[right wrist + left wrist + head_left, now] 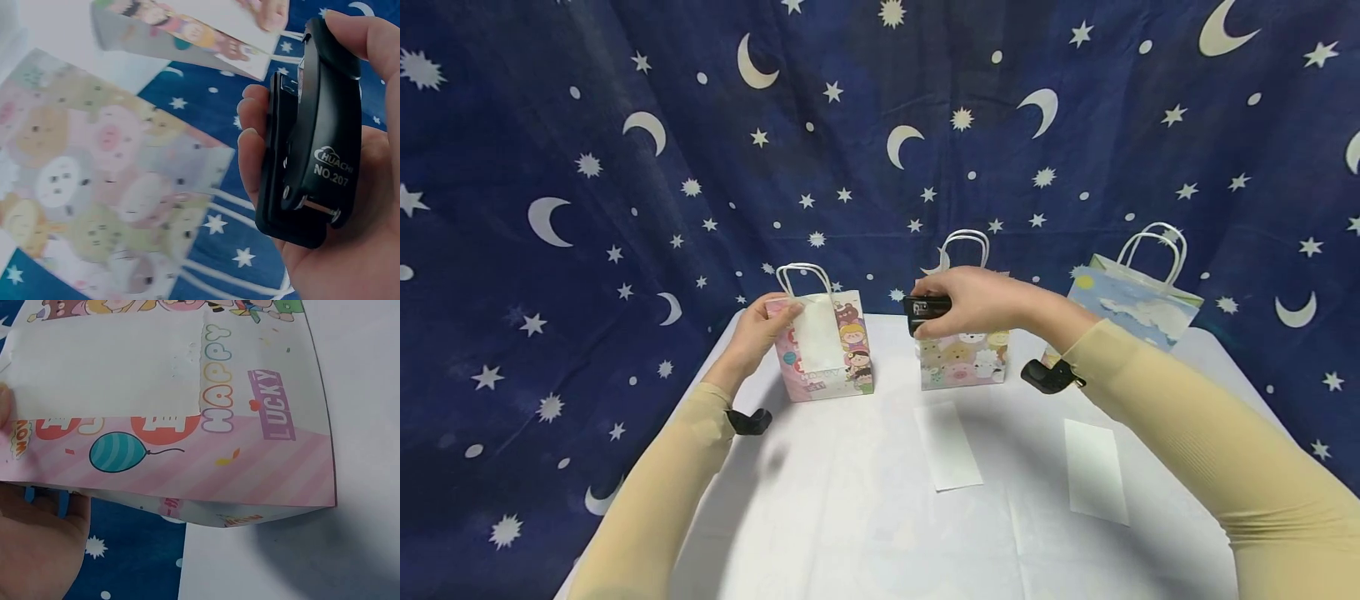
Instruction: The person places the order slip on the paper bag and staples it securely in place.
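Note:
A pink cartoon paper bag (790, 379) with white handles stands upright at the left of the table. Against its front lies a white paper slip (820, 337), reaching up to the bag's top edge. My left hand (756, 333) pinches the slip and the bag's upper left edge between thumb and fingers; the left wrist view shows the fingers behind the bag. My right hand (973, 300) grips a black stapler (331, 131), held in front of the upper part of an animal-print paper bag (962, 367). The stapler's jaws stand apart with nothing between them.
A sky-patterned bag (1138, 304) leans at the right, partly behind the right forearm. Two more white slips lie on the white table (865, 517), one slip (950, 450) before the middle bag, another slip (1096, 471) to the right. A dark blue star-and-moon cloth (850, 100) hangs behind.

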Demonstrator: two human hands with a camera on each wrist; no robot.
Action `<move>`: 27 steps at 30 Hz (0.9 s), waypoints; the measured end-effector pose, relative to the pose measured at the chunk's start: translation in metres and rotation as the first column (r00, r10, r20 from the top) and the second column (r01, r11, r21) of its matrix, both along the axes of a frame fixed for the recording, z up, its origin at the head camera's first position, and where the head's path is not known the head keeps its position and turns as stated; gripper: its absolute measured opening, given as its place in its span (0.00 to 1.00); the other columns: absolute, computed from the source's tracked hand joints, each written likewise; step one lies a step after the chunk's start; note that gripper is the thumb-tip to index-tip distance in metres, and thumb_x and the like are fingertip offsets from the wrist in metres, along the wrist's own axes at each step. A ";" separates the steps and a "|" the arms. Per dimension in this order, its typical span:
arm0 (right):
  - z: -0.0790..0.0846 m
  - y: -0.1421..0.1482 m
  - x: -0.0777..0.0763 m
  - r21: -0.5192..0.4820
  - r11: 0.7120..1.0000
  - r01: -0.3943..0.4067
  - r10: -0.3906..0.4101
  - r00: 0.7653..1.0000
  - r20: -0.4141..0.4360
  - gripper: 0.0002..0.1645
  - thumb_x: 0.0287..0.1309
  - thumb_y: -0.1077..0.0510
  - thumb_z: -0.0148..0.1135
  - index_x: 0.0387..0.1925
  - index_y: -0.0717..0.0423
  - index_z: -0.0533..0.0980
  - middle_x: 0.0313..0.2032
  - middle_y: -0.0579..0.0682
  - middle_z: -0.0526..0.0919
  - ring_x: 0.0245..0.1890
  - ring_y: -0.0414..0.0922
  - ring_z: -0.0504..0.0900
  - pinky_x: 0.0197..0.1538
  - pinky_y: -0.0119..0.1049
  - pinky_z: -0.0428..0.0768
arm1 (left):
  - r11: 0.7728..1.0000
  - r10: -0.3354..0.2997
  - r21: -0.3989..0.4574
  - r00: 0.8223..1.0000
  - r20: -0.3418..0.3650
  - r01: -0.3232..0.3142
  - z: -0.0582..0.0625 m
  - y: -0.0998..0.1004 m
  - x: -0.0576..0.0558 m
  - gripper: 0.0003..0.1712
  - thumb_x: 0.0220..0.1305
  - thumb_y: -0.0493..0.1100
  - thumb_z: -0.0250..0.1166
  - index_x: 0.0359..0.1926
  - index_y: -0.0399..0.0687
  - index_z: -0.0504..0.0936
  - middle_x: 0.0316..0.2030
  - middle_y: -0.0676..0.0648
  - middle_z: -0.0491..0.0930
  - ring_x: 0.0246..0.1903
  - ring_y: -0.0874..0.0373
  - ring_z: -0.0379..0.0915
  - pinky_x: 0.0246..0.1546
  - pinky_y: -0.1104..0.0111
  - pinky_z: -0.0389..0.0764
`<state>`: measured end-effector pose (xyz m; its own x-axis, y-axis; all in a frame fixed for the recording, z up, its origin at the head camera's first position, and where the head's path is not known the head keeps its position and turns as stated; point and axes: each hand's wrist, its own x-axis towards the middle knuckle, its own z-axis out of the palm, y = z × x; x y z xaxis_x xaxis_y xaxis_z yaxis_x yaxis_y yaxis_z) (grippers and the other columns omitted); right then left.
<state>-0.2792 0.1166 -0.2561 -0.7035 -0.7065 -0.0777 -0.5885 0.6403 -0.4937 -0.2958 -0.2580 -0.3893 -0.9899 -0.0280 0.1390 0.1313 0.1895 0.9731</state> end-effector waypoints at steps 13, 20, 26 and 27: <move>-0.049 0.045 0.017 0.022 1.000 0.016 -0.017 0.996 0.082 0.39 0.58 0.39 0.72 0.67 0.49 0.74 0.45 0.41 0.83 0.40 0.41 0.81 0.45 0.43 0.79 | 0.998 -0.059 0.019 0.997 0.047 0.058 0.006 -0.012 -0.013 0.14 0.72 0.49 0.67 0.53 0.52 0.75 0.42 0.55 0.81 0.43 0.61 0.77 0.48 0.71 0.77; -0.069 0.067 0.026 0.021 0.998 0.052 -0.054 0.992 0.114 0.37 0.57 0.37 0.72 0.64 0.48 0.76 0.46 0.41 0.83 0.41 0.40 0.82 0.46 0.43 0.80 | 0.996 -0.092 0.015 0.995 0.049 0.092 0.005 -0.014 -0.015 0.18 0.73 0.50 0.65 0.56 0.48 0.73 0.45 0.52 0.80 0.44 0.60 0.77 0.50 0.71 0.76; -0.080 0.085 0.031 0.014 0.997 0.082 -0.083 0.990 0.114 0.39 0.57 0.33 0.72 0.64 0.47 0.76 0.46 0.41 0.83 0.42 0.40 0.81 0.45 0.44 0.79 | 0.994 -0.092 0.056 0.994 0.058 0.089 0.004 -0.011 -0.017 0.16 0.74 0.46 0.64 0.56 0.49 0.71 0.49 0.50 0.76 0.48 0.59 0.74 0.55 0.70 0.72; -0.082 0.088 0.032 0.012 0.996 0.086 -0.087 0.989 0.117 0.40 0.56 0.33 0.71 0.64 0.48 0.76 0.47 0.41 0.83 0.42 0.40 0.81 0.45 0.44 0.79 | 0.995 -0.088 0.059 0.994 0.060 0.085 0.004 -0.010 -0.017 0.16 0.74 0.46 0.64 0.55 0.49 0.71 0.49 0.50 0.76 0.49 0.59 0.73 0.56 0.69 0.71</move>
<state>-0.2474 0.2041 -0.3380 -0.7476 -0.6425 -0.1679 -0.4691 0.6899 -0.5513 -0.3123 -0.2684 -0.3851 -0.9957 0.0521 0.0772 0.0832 0.1247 0.9887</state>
